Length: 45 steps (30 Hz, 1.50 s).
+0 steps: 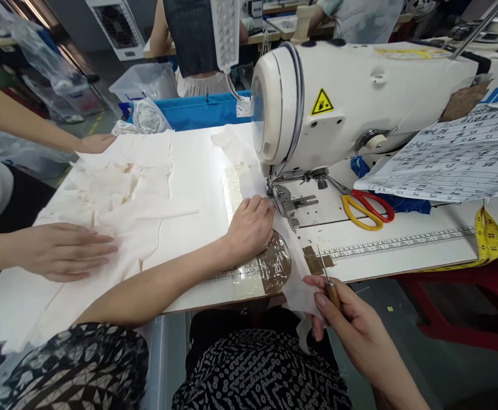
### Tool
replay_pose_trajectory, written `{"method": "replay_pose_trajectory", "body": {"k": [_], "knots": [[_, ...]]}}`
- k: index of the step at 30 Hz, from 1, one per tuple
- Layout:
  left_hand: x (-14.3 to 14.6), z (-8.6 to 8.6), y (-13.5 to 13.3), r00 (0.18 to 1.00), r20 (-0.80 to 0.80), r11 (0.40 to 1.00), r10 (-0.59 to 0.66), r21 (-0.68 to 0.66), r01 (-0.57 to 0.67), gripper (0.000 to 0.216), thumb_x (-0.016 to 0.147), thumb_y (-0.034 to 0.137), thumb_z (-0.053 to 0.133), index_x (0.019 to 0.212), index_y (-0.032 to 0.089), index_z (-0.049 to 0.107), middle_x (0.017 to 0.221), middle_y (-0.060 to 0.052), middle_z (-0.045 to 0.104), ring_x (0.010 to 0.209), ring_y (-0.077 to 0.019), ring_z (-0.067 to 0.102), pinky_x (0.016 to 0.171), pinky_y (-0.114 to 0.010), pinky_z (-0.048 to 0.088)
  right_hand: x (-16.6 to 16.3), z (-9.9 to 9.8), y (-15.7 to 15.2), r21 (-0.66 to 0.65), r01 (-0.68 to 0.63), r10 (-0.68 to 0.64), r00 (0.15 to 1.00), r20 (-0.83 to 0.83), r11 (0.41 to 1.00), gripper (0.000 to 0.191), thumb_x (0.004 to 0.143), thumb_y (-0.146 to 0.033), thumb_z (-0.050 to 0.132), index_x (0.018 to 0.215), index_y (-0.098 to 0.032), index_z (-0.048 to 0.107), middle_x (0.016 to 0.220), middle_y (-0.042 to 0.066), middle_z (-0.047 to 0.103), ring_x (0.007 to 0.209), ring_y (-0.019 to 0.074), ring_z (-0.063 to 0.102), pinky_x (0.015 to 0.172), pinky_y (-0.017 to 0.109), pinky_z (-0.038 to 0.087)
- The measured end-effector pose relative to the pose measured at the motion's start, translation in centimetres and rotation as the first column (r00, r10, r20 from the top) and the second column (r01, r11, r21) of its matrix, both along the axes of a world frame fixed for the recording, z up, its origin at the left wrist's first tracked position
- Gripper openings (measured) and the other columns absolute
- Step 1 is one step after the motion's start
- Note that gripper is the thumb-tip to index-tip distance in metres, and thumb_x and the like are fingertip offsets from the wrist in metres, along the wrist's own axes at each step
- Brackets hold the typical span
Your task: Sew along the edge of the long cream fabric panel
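My left hand lies on thin white fabric just left of the presser foot of a white sewing machine, fingers curled and pressing the cloth down. At the table's front edge my right hand pinches the wooden handle of a thin pointed awl and also grips the hanging end of the white fabric. The awl's metal tip points up towards the taped ruler on the table.
Another person's two hands rest on a pile of cream cloth pieces at the left. Red-and-yellow scissors, a printed sheet and a yellow tape measure lie right of the needle. A blue bin stands behind.
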<state>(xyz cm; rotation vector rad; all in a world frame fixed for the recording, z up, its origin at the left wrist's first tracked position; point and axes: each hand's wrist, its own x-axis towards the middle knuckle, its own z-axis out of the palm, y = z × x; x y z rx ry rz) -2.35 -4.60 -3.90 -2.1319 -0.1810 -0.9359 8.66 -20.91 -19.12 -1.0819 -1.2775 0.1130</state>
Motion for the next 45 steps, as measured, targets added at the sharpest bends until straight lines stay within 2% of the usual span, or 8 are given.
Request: {"method": "replay_pose_trajectory", "body": {"k": [3,5,13,23,27,35,41,45], "knots": [[0.0,0.3,0.0,0.999,0.018,0.999,0.028,0.016,-0.029,0.036,0.091,0.016,0.035,0.119,0.008,0.055,0.117,-0.017,0.056,0.106,-0.0288,0.047,0.088,-0.041,0.04,-1.7,-1.0,1.3,0.077,-0.279,0.288,0.904,-0.317,0.957,0.036,0.096,-0.044,0.06,0.121,-0.019,0.056,0.073,0.0,0.062,0.053,0.0155,0.058,0.056,0.028,0.048],[-0.2,0.3,0.1,1.0,0.022,0.999,0.02,0.034,-0.02,0.036,0.091,0.018,0.036,0.119,0.008,0.056,0.116,-0.016,0.056,0.106,-0.0288,0.047,0.089,-0.04,0.04,-2.7,-1.2,1.9,0.142,-0.345,0.372,0.827,-0.421,0.928,0.035,0.093,-0.045,0.065,0.115,-0.019,0.059,0.076,0.001,0.063,0.052,0.0148,0.058,0.054,0.026,0.048],[-0.6,-0.3,0.1,1.0,0.026,0.999,-0.017,0.031,0.016,0.042,0.093,0.024,0.034,0.126,0.006,0.054,0.124,-0.017,0.055,0.111,-0.0296,0.046,0.093,-0.041,0.038,-2.7,-1.4,2.1,0.125,-0.174,0.202,0.945,-0.257,0.977,0.034,0.095,-0.048,0.061,0.109,-0.017,0.059,0.076,0.002,0.063,0.059,0.0166,0.061,0.059,0.028,0.052],[0.2,0.6,1.2,0.998,0.06,0.999,-0.022,-0.025,0.024,0.045,0.096,0.027,0.031,0.131,0.008,0.051,0.128,-0.014,0.056,0.117,-0.0275,0.048,0.097,-0.04,0.037,-2.4,0.5,1.5,0.098,-0.147,0.162,0.972,-0.171,0.984,0.034,0.096,-0.049,0.059,0.108,-0.017,0.058,0.076,0.002,0.064,0.06,0.0173,0.064,0.061,0.027,0.054],[0.2,0.1,1.4,0.994,0.087,0.998,-0.067,0.014,0.066,0.045,0.096,0.027,0.033,0.131,0.007,0.053,0.133,-0.014,0.055,0.123,-0.0275,0.045,0.102,-0.04,0.035,-2.3,0.5,1.3,0.117,-0.073,0.085,0.991,-0.106,0.991,0.03,0.097,-0.046,0.057,0.106,-0.018,0.06,0.076,0.002,0.064,0.059,0.0158,0.064,0.061,0.024,0.053],[0.1,-0.7,0.7,0.989,0.08,0.991,-0.121,0.061,0.116,0.04,0.092,0.026,0.039,0.121,0.006,0.059,0.128,-0.014,0.058,0.117,-0.027,0.049,0.103,-0.04,0.035,-1.6,-0.1,1.7,0.159,0.009,0.0,0.998,-0.059,0.987,0.027,0.098,-0.045,0.057,0.106,-0.02,0.063,0.075,0.002,0.064,0.055,0.0154,0.062,0.056,0.023,0.053],[0.1,-0.9,0.5,0.991,0.029,0.991,-0.129,0.032,0.128,0.042,0.092,0.028,0.039,0.123,0.005,0.056,0.128,-0.014,0.057,0.119,-0.0281,0.048,0.107,-0.041,0.033,-0.3,-0.6,2.5,0.132,0.064,-0.062,0.998,-0.021,0.989,0.028,0.098,-0.045,0.056,0.108,-0.02,0.063,0.076,0.003,0.064,0.061,0.0187,0.064,0.061,0.026,0.055],[0.1,-0.9,0.3,0.993,0.009,0.993,-0.119,-0.007,0.119,0.043,0.092,0.028,0.039,0.122,0.004,0.055,0.13,-0.016,0.055,0.119,-0.0289,0.047,0.105,-0.043,0.035,-0.4,0.2,2.0,0.138,0.069,-0.069,0.998,0.001,0.988,0.03,0.096,-0.048,0.057,0.107,-0.02,0.062,0.077,0.003,0.065,0.058,0.018,0.063,0.06,0.026,0.055]]}}
